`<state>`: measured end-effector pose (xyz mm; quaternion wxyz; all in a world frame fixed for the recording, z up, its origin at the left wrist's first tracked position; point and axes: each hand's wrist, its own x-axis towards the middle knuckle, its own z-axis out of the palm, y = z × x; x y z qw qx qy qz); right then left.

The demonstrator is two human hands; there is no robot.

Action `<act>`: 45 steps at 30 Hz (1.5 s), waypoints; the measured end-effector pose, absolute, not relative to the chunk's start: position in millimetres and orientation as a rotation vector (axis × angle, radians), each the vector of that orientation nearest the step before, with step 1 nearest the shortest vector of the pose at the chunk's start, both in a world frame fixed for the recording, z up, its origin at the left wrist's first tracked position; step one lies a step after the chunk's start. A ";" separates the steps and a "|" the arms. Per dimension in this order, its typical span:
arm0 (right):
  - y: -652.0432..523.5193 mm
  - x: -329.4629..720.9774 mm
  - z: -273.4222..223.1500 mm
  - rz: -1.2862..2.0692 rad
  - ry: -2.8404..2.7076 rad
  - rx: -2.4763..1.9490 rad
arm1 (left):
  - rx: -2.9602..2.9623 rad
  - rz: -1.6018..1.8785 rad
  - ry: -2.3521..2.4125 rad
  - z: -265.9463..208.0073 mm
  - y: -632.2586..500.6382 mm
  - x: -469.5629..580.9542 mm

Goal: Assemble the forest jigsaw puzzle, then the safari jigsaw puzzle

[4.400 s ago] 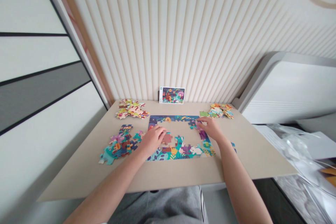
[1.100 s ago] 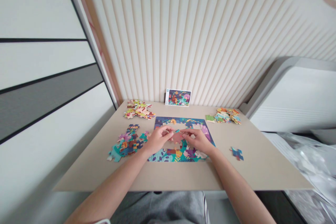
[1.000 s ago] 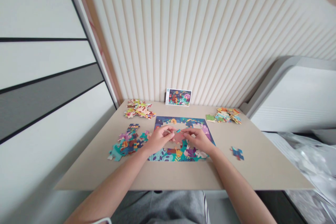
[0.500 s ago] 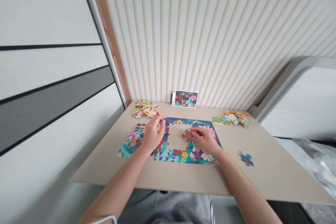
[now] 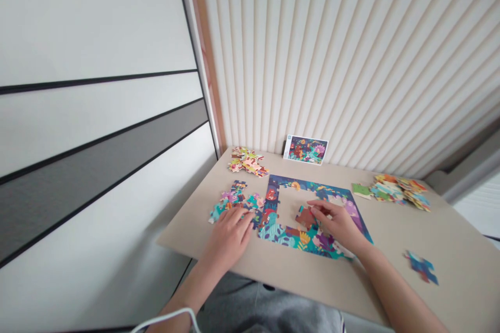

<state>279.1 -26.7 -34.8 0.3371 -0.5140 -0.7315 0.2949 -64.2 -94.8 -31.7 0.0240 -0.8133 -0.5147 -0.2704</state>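
A jigsaw puzzle (image 5: 273,233) lies on the table, its colourful border joined around a bare middle. My right hand (image 5: 336,223) pinches a brown puzzle piece (image 5: 303,216) over the lower part of that gap. Left of the puzzle, my left hand (image 5: 230,231) rests palm down on a heap of loose puzzle pieces (image 5: 233,196), fingers stretched out. The hand hides part of this heap, which shows teal, purple and dark blue pieces.
A picture card (image 5: 306,150) of the scene leans against the ribbed wall (image 5: 312,52). Another pile of pieces (image 5: 247,162) sits at the back left, and one (image 5: 398,190) at the back right. A single blue piece (image 5: 422,266) lies near the right side of the table (image 5: 281,276).
My left hand has moved from above the puzzle's left edge down onto the loose pieces. My right hand still holds the brown piece over the gap. The view has turned left.
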 end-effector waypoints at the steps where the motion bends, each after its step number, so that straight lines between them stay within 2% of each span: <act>1: -27.0 278.4 -35.8 0.772 -1.915 -1.343 | -2.430 -0.835 -1.669 -35.7 -91.7 -74.6; 5: -26.3 277.1 -39.2 0.774 -1.925 -1.363 | -2.227 -0.773 -1.852 -48.7 -81.2 -105.6; 11: -26.1 276.3 -37.7 0.778 -1.905 -1.370 | -2.257 -0.841 -1.865 -55.9 -75.2 -108.3; 25: -47.8 232.9 -24.2 1.196 -1.831 -1.165 | -2.096 -1.037 -1.907 -54.2 -71.8 -114.5; 38: -45.1 240.5 -36.7 1.031 -1.943 -1.242 | -2.116 -0.788 -2.007 -63.0 -76.1 -147.1; 45: -44.0 243.8 -40.6 0.971 -1.987 -1.256 | -2.349 -0.728 -1.761 -50.5 -78.1 -122.8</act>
